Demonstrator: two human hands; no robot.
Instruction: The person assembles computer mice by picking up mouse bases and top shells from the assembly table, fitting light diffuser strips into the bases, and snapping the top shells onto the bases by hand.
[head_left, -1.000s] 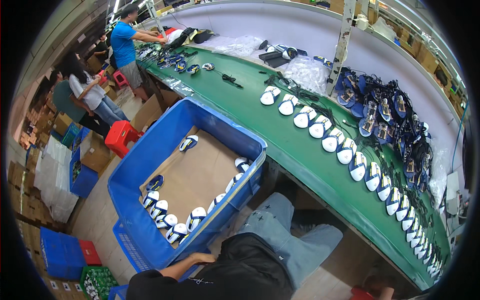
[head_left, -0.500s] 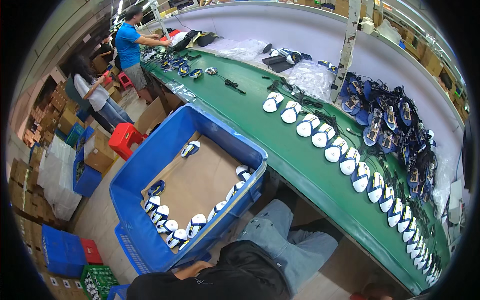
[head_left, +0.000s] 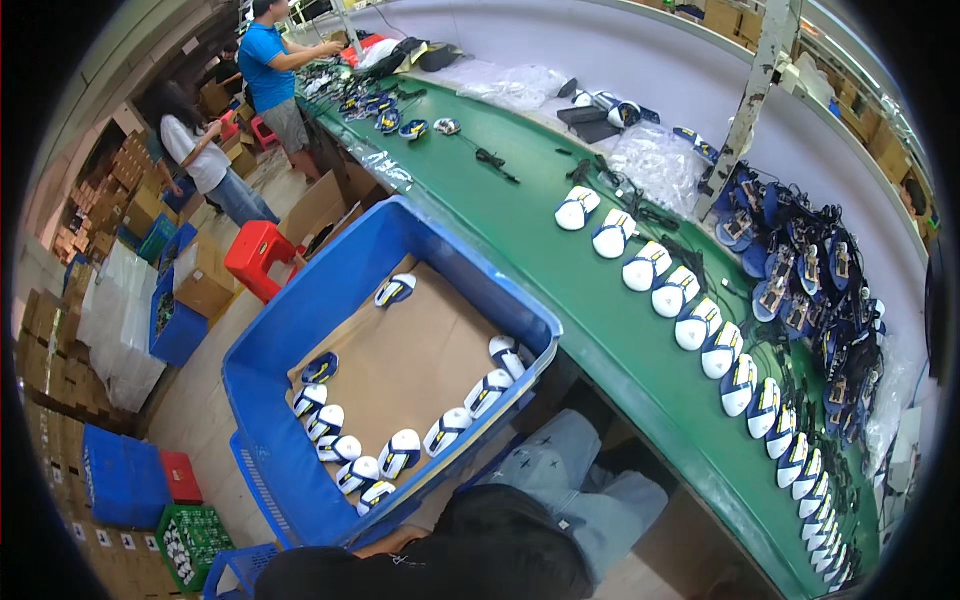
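My left hand (head_left: 395,540) rests by my black shirt (head_left: 480,545), near the blue plastic crate (head_left: 480,275), where white-and-navy computer mice (head_left: 400,455) lie around the edges of a cardboard sheet (head_left: 430,335). Across the green workbench (head_left: 500,215), more white-topped mice (head_left: 723,350) stretch in a long row beside heaped blue shells (head_left: 735,235) with exposed circuit boards (head_left: 771,297).

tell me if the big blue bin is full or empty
Neither, only partly filled: the blue bin holds white-and-blue devices mostly along its edges, with much of the brown sheet beneath showing.
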